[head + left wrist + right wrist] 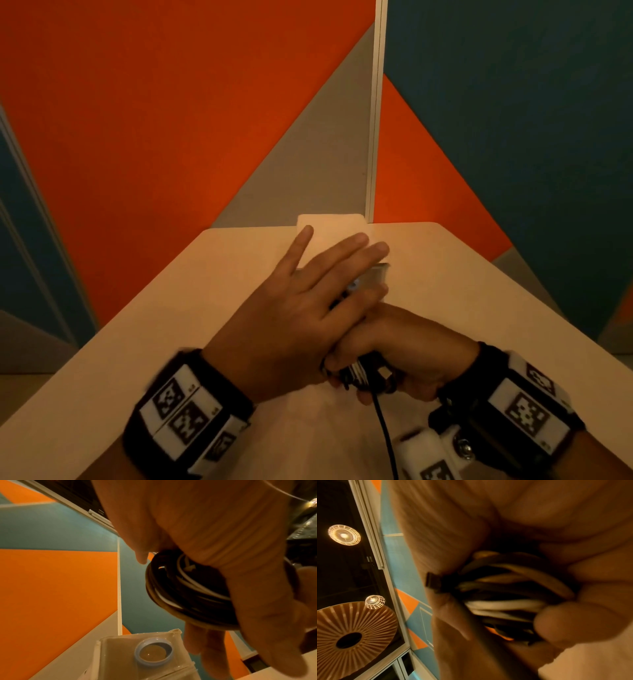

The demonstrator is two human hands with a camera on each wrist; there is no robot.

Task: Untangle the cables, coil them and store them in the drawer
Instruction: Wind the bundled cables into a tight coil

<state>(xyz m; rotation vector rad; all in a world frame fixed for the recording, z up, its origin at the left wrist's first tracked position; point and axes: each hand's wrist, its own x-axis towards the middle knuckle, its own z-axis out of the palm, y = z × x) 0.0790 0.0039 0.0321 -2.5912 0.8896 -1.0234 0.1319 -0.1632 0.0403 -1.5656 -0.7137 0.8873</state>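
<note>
Now the coil (187, 588) of black and white cables sits above the table (479, 291), near its front edge, held between the two hands. The right hand (407, 349) has its fingers curled round the bundle and clamps the loops together; the left hand (291, 308) lies over it with straight, spread fingers, and its palm seems to pass through or against the loops, though the wrist views are too blurred to be sure. One black strand (385, 431) hangs loose from the coil toward the front edge of the table. To do this step well, I think the right hand should keep a firm but not crushing grip, while the left feeds the free strand round in loops of the same size, without twisting, so that the turns lie flat side by side. The cables look smooth, round and rubbery, with a stiff dark plug (433, 581) at one end. Behind the hands, at the far edge of the table, stands a translucent plastic box (120, 655) with a pale blue ring (153, 651); it may be the drawer.
</note>
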